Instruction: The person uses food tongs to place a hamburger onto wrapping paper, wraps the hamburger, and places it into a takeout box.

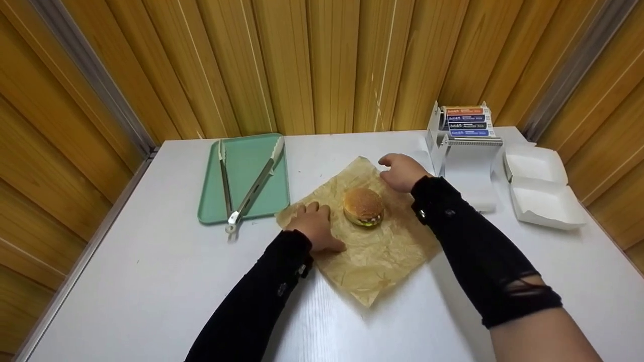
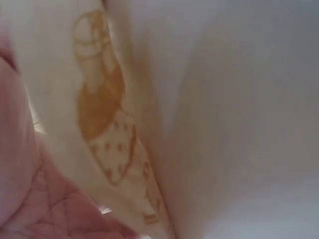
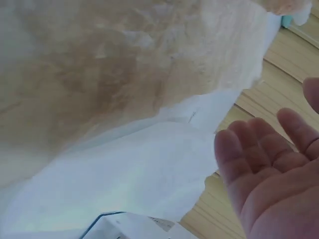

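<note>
Left grip (image 1: 314,230) and right grip (image 1: 404,172) flank the burger (image 1: 363,205), mid-frame.
The left, fingers spread, rests on the wrapping paper (image 1: 385,256); the right, loosely parted and empty, hangs by its upper-right edge. From the left, the round burger lies up and right; from the right, down and left; neither is plainly nearer.

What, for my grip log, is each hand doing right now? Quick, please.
Left hand: open, fingers spread at the left side of the brown paper.
Right hand: open, holding nothing, near the paper's upper-right edge.
</note>
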The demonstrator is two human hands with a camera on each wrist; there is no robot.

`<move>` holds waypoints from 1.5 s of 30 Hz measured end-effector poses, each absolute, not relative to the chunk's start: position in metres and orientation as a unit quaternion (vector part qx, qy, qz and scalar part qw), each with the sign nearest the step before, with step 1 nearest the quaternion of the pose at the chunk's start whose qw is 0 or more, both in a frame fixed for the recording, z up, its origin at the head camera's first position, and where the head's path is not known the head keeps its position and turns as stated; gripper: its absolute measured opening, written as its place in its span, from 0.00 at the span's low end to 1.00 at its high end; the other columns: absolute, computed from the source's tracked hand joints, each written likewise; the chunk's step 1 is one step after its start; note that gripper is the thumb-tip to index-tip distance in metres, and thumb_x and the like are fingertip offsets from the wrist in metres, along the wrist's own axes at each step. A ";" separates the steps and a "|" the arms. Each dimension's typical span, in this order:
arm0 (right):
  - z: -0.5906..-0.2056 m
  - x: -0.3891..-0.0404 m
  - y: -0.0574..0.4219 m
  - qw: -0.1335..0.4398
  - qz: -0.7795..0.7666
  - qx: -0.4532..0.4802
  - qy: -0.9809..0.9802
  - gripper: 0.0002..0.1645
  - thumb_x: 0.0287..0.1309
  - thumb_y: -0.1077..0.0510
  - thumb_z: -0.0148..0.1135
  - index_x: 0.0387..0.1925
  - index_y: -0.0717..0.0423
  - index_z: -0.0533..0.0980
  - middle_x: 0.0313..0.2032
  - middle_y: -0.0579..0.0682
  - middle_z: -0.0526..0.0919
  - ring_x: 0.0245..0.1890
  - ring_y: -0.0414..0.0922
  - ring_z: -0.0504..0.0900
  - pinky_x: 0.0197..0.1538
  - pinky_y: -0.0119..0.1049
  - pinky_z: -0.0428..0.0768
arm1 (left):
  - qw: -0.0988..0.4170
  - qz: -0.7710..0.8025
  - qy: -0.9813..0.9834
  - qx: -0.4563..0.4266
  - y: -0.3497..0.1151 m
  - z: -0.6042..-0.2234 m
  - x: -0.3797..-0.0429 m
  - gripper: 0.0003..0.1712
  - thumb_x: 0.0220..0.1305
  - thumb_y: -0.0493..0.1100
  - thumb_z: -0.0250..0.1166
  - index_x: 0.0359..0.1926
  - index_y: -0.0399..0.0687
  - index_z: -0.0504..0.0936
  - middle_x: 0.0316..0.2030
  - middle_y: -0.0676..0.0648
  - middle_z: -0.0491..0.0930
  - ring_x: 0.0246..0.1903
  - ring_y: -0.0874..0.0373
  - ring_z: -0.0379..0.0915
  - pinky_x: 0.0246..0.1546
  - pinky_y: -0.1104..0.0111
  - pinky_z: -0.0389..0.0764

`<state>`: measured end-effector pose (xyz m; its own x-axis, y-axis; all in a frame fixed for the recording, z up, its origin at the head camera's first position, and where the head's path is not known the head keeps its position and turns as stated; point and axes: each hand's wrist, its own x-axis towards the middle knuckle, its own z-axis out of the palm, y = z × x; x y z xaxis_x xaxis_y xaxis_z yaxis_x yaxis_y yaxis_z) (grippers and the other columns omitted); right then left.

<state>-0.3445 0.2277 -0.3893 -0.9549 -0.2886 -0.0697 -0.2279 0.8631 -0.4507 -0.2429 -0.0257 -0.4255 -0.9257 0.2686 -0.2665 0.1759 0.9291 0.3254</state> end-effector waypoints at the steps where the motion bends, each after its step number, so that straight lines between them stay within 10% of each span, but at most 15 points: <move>1: -0.390 -0.349 0.225 0.075 -0.221 -0.133 0.963 0.31 0.72 0.59 0.52 0.71 0.71 0.69 0.70 0.70 0.73 0.73 0.65 0.70 0.77 0.57 0.66 | 0.154 0.148 0.970 0.116 -0.025 -0.425 -0.243 0.63 0.52 0.70 0.78 0.80 0.44 0.62 0.80 0.37 0.58 0.80 0.30 0.47 0.78 0.44 0.62; 8: -0.396 -0.362 0.218 0.131 -0.190 -0.113 0.966 0.31 0.76 0.60 0.45 0.76 0.66 0.66 0.75 0.68 0.68 0.77 0.62 0.65 0.79 0.55 0.64 | 0.156 0.152 0.968 0.127 -0.019 -0.427 -0.241 0.62 0.53 0.70 0.77 0.80 0.47 0.63 0.81 0.38 0.56 0.81 0.31 0.46 0.75 0.45 0.67; 16: -0.404 -0.368 0.219 0.158 -0.201 -0.106 0.961 0.37 0.65 0.69 0.45 0.76 0.61 0.67 0.73 0.65 0.71 0.60 0.58 0.72 0.52 0.45 0.72 | 0.149 0.144 0.970 0.129 -0.016 -0.424 -0.239 0.64 0.52 0.71 0.77 0.80 0.46 0.62 0.80 0.38 0.57 0.80 0.31 0.47 0.78 0.46 0.63; 26: -0.404 -0.368 0.215 0.128 -0.218 -0.115 0.961 0.31 0.74 0.63 0.44 0.75 0.66 0.67 0.74 0.67 0.70 0.75 0.62 0.68 0.78 0.56 0.66 | 0.148 0.136 0.971 0.127 -0.018 -0.426 -0.242 0.64 0.51 0.72 0.77 0.81 0.47 0.61 0.81 0.38 0.57 0.80 0.31 0.48 0.78 0.46 0.63; 45: -0.404 -0.356 0.203 -0.009 -0.286 -0.126 0.950 0.20 0.76 0.60 0.54 0.59 0.63 0.83 0.59 0.62 0.86 0.65 0.60 0.80 0.71 0.55 0.75 | 0.155 0.144 0.970 0.120 -0.028 -0.425 -0.241 0.62 0.54 0.71 0.76 0.81 0.46 0.61 0.81 0.38 0.56 0.81 0.31 0.46 0.78 0.47 0.63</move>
